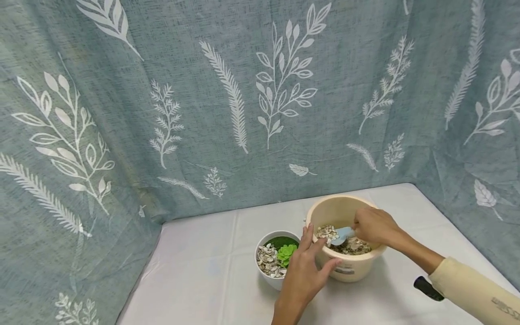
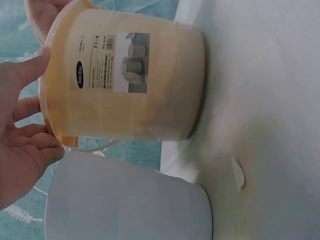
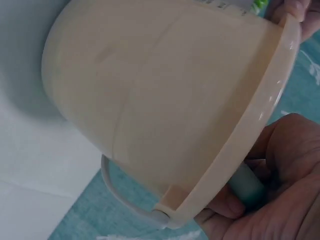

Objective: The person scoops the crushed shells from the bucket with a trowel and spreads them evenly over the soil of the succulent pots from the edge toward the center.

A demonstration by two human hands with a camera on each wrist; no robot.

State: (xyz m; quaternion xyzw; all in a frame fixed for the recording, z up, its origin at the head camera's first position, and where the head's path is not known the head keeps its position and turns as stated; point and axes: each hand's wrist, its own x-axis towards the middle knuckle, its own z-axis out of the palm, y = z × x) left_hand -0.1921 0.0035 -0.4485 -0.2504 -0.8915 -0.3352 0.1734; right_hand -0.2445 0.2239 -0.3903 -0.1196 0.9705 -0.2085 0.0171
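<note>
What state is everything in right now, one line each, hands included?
Bucket: upright, uncovered, partly filled with pale bits.
Bucket handle: hanging down.
Scoop: inside the bucket.
White pot: upright, uncovered, holding pale bits.
Green plant: sitting in the white pot.
Left hand: grips the bucket's rim.
Right hand: holds the scoop.
White chip: lying loose on the table.
Patterned cloth: hanging behind the table.

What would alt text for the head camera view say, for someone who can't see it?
A person's right hand holds a blue scoop among pale chips in a cream bucket, while the left hand holds its rim. To the left, a white pot contains similar chips and a green plant. Both stand on a white surface before a leaf-patterned curtain.
</note>
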